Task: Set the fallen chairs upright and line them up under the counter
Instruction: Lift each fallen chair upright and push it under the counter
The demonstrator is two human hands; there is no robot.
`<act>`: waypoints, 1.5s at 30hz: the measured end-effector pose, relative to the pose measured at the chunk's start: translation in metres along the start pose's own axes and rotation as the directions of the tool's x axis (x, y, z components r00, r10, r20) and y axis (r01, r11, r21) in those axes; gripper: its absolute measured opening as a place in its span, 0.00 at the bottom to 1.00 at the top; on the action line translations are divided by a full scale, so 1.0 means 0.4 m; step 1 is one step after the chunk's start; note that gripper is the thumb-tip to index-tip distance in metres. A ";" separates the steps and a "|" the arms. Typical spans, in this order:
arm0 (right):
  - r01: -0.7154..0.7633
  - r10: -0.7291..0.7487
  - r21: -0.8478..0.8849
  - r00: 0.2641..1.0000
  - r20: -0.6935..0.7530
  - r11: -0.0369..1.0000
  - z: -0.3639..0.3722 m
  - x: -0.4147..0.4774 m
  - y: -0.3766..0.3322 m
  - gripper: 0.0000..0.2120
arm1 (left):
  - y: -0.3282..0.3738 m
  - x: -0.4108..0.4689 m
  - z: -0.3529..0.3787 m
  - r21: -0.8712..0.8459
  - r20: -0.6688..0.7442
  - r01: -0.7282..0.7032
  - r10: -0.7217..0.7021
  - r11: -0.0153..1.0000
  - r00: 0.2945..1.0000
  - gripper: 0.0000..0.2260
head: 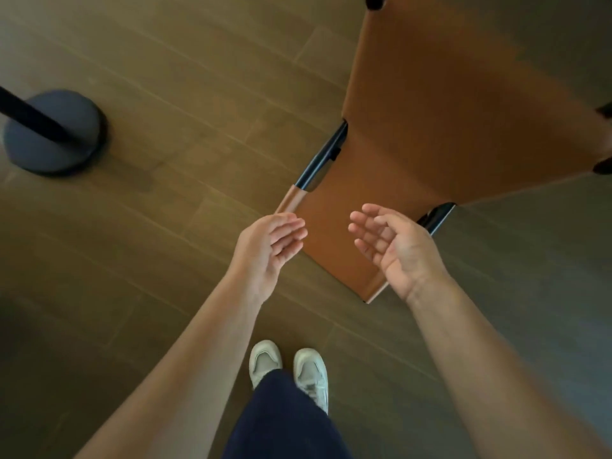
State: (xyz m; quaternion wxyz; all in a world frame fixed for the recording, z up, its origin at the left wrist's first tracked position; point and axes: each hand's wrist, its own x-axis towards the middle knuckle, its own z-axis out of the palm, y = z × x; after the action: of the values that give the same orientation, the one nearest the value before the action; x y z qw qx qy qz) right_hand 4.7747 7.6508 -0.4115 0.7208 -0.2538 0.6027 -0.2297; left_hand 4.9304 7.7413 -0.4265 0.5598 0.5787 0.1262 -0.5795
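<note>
A tan leather chair (440, 111) with black metal tubes stands directly below and ahead of me, seen from above, its backrest (334, 250) nearest my hands. My left hand (268, 246) hovers at the backrest's left edge with relaxed, slightly bent fingers and holds nothing. Over the backrest's right side, my right hand (394, 246) is palm-up with loose fingers, also holding nothing. Whether either hand touches the leather is unclear. The counter is out of view.
A dark round stand base (54, 134) with a black pole rises at the left on the wooden plank floor (165, 77). My white shoes (288, 369) and dark trousers are just below the chair's back.
</note>
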 end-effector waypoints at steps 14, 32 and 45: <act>0.086 -0.099 -0.209 0.994 -0.056 0.974 -0.171 0.537 0.462 0.12 | -0.439 0.598 -0.104 0.021 -0.156 0.167 -0.162 0.986 0.974 0.11; 0.314 -0.320 -0.325 0.947 0.038 0.892 -0.178 0.918 0.672 0.13 | -0.567 0.973 -0.134 0.172 -0.271 0.192 -0.141 0.966 0.952 0.08; 0.389 -0.399 -0.733 0.900 0.174 0.558 -0.172 0.912 0.732 0.20 | -0.574 0.969 -0.136 0.117 -0.203 0.299 -0.272 0.947 0.941 0.06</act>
State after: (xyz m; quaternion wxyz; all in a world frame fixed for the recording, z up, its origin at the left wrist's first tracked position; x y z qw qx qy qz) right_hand 4.7753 7.6364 -0.8842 0.4764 -0.6552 0.5748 -0.1157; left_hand 4.8917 7.6680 -0.8727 0.4118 0.6445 0.2174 -0.6064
